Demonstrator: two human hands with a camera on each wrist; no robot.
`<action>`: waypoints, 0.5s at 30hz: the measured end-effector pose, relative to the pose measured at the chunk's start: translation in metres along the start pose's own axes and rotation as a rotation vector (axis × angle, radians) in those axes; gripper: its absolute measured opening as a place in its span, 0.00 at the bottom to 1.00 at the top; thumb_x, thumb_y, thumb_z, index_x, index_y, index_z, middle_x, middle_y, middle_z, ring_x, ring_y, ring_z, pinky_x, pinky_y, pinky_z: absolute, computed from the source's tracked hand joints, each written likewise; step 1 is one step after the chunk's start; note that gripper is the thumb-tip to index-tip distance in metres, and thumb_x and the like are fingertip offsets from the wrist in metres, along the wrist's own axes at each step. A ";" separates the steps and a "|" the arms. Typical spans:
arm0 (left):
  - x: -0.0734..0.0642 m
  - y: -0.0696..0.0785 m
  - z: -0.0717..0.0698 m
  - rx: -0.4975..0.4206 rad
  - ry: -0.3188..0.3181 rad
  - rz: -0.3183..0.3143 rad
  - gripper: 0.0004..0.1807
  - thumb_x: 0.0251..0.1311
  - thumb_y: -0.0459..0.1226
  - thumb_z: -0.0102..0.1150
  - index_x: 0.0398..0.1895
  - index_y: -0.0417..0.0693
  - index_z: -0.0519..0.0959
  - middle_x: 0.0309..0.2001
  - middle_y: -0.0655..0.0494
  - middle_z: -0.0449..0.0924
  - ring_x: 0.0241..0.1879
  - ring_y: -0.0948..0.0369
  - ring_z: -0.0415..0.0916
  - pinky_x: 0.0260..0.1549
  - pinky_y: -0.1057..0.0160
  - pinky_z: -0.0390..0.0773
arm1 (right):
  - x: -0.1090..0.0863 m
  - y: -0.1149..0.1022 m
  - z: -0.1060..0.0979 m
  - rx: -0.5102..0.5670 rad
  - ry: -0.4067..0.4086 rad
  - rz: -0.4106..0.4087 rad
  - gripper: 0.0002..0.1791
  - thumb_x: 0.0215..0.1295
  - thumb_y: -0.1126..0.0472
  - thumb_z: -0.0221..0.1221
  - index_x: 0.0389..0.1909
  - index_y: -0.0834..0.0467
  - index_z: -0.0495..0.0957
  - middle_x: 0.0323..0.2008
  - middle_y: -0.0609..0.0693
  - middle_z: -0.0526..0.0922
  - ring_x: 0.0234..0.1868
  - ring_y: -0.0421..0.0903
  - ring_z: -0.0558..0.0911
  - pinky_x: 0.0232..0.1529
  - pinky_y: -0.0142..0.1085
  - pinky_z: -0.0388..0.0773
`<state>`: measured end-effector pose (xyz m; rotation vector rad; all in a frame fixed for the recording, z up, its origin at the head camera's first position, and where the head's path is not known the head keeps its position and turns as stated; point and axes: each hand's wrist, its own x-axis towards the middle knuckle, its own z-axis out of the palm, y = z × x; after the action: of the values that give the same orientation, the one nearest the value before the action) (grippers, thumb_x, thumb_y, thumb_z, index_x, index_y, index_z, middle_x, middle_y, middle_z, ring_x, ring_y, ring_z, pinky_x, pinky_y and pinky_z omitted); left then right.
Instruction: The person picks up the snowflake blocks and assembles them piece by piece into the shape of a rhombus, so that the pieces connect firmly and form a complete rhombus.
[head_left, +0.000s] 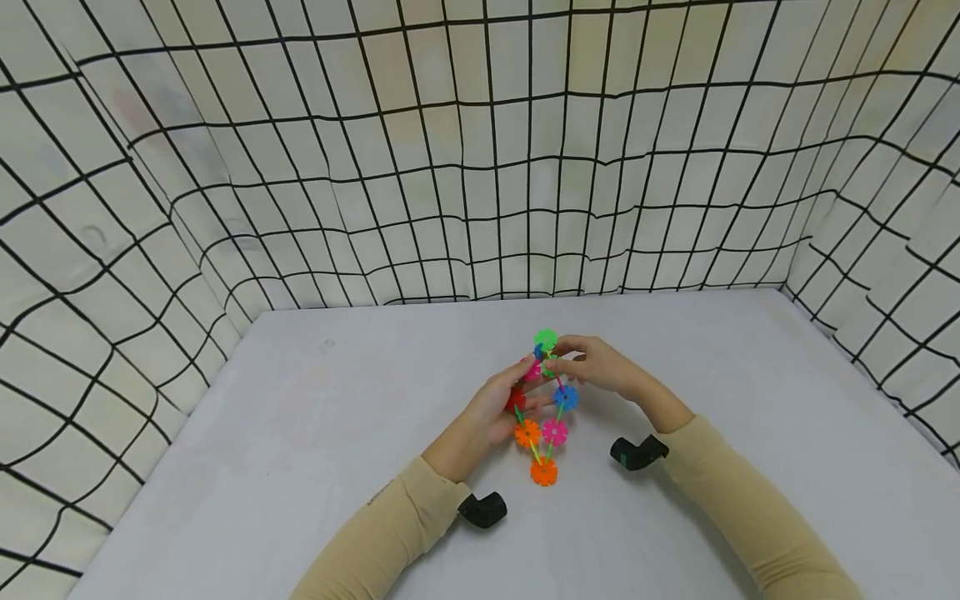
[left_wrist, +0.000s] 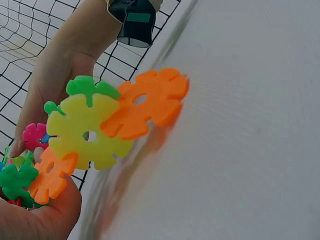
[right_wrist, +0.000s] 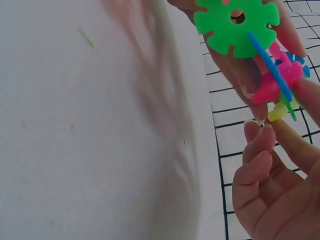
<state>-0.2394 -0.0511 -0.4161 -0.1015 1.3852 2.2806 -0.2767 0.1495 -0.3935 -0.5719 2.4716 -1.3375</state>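
A closed loop of slotted plastic flower discs (head_left: 543,472), in orange, pink, blue, red, green and yellow, hangs between both hands, the discs slotted edge to edge. My left hand (head_left: 491,408) holds the loop's left side, its thumb by a pink disc (head_left: 532,370) near the top. My right hand (head_left: 603,367) pinches the upper right, at a green disc (head_left: 551,365). A bright green disc (head_left: 546,339) tops the loop. Large in the left wrist view are a yellow disc (left_wrist: 65,135) and an orange disc (left_wrist: 167,92). Fingers partly hide the discs between the hands.
A white table (head_left: 337,400) lies under the hands. Black netting (head_left: 495,158) over white sheeting stands behind and at both sides. Black wrist mounts (head_left: 483,510) stick out from both tan sleeves (head_left: 390,525).
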 end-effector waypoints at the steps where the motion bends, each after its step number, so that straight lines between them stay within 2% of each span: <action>1: 0.000 0.000 0.000 0.003 -0.001 0.000 0.11 0.78 0.46 0.52 0.45 0.52 0.80 0.39 0.59 0.85 0.36 0.54 0.87 0.35 0.64 0.81 | 0.001 0.000 0.001 0.006 0.002 -0.001 0.22 0.74 0.52 0.60 0.60 0.63 0.77 0.61 0.63 0.77 0.48 0.54 0.82 0.44 0.40 0.79; 5: 0.001 0.000 -0.001 0.005 0.014 0.002 0.10 0.78 0.46 0.51 0.45 0.52 0.79 0.39 0.61 0.85 0.47 0.47 0.86 0.46 0.52 0.81 | 0.003 0.001 0.002 0.031 0.010 -0.011 0.23 0.74 0.54 0.61 0.61 0.65 0.77 0.57 0.62 0.79 0.41 0.49 0.81 0.44 0.39 0.79; 8: 0.000 0.001 -0.001 -0.010 0.026 0.007 0.12 0.79 0.46 0.51 0.51 0.50 0.78 0.40 0.61 0.86 0.52 0.49 0.84 0.51 0.47 0.79 | 0.004 0.001 0.002 0.042 0.000 -0.013 0.26 0.73 0.53 0.62 0.64 0.66 0.76 0.58 0.62 0.79 0.41 0.48 0.81 0.46 0.40 0.79; 12: -0.001 0.002 -0.002 -0.019 0.044 0.013 0.19 0.79 0.46 0.50 0.62 0.44 0.75 0.43 0.61 0.85 0.46 0.59 0.86 0.45 0.53 0.82 | 0.005 0.003 0.003 0.055 -0.018 -0.018 0.27 0.73 0.53 0.61 0.65 0.66 0.75 0.60 0.62 0.78 0.47 0.50 0.82 0.49 0.42 0.80; 15: -0.001 0.002 -0.002 -0.012 0.068 0.017 0.21 0.79 0.45 0.51 0.66 0.43 0.73 0.46 0.59 0.83 0.42 0.62 0.84 0.40 0.58 0.81 | 0.006 0.005 0.004 0.069 -0.026 -0.023 0.27 0.73 0.53 0.61 0.65 0.66 0.76 0.60 0.62 0.78 0.50 0.52 0.82 0.50 0.43 0.80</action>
<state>-0.2396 -0.0546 -0.4149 -0.1729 1.4111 2.3192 -0.2815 0.1465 -0.3998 -0.5996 2.3944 -1.4091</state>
